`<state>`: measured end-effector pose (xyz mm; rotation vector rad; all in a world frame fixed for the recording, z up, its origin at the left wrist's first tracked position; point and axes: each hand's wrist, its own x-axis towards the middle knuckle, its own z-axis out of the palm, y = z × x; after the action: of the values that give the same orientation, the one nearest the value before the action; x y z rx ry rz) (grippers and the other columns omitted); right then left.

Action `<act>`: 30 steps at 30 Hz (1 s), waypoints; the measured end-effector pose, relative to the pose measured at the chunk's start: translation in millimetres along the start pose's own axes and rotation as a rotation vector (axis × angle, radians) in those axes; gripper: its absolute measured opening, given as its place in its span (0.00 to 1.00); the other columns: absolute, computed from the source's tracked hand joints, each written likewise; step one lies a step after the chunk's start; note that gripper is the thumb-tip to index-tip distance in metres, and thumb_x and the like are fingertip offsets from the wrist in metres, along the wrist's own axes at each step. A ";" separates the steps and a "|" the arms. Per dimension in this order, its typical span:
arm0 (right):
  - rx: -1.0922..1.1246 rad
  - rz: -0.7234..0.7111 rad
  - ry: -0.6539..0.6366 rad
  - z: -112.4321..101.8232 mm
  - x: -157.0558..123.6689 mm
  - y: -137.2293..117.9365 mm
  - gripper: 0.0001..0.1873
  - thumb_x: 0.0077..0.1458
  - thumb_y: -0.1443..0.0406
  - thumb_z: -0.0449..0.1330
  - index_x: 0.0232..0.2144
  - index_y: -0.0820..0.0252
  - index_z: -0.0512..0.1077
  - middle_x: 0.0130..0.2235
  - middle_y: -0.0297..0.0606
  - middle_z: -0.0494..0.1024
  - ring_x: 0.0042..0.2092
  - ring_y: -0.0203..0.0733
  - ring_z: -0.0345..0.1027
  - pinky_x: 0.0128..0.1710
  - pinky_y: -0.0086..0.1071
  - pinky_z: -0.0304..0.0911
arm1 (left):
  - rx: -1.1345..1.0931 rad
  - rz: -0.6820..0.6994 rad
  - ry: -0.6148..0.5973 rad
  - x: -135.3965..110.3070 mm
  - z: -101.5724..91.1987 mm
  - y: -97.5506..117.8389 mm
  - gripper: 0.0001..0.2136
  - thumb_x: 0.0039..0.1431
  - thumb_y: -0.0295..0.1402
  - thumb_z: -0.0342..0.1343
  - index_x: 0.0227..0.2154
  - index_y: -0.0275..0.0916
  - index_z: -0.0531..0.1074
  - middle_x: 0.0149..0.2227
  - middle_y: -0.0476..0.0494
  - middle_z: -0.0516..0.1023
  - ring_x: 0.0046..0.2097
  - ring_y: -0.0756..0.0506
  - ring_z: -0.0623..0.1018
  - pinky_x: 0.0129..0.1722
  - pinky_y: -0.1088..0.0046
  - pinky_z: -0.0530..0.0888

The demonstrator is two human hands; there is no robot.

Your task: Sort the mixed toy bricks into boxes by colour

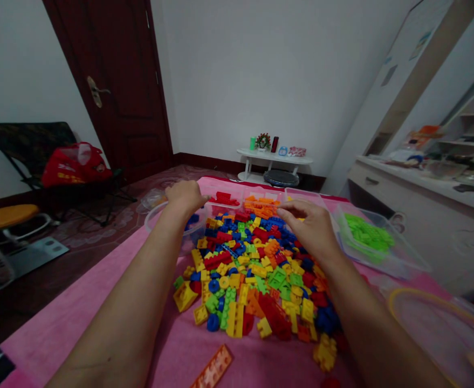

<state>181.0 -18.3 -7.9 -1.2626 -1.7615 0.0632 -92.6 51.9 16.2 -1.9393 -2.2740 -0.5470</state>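
Observation:
A large heap of toy building bricks [240, 264] in red, yellow, blue, green and orange lies between my forearms. My left hand [185, 195] is over the far rim of a round clear tub [152, 218] with blue bricks [193, 220] in it. Its thumb points right; the other fingers are hidden behind the hand. Above the heap's far right side, my right hand [308, 220] has its thumb and curved fingers apart, with nothing visible between them. Just left of it is a clear bin of orange bricks [262, 205].
Red bricks [224, 199] fill a clear bin at the back. Green bricks [366, 234] lie in a clear box on the right. One orange studded strip [214, 368] rests on the pink cloth [99, 293] in front. A yellow-rimmed round container [434, 302] stands at right.

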 end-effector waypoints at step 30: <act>-0.406 0.069 -0.439 14.0 -11.1 1.9 0.15 0.46 0.64 0.57 0.39 0.52 0.74 0.35 0.35 0.74 0.37 0.39 0.66 0.34 0.28 0.56 | 0.076 0.560 -0.330 -41.4 44.3 63.1 0.15 0.42 0.23 0.55 0.36 0.38 0.76 0.39 0.36 0.77 0.42 0.38 0.75 0.38 0.67 0.71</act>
<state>172.9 -19.6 -23.9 -1.6996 -2.1793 0.0226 -17.0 35.7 -24.8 -2.6255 -1.7192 -0.0783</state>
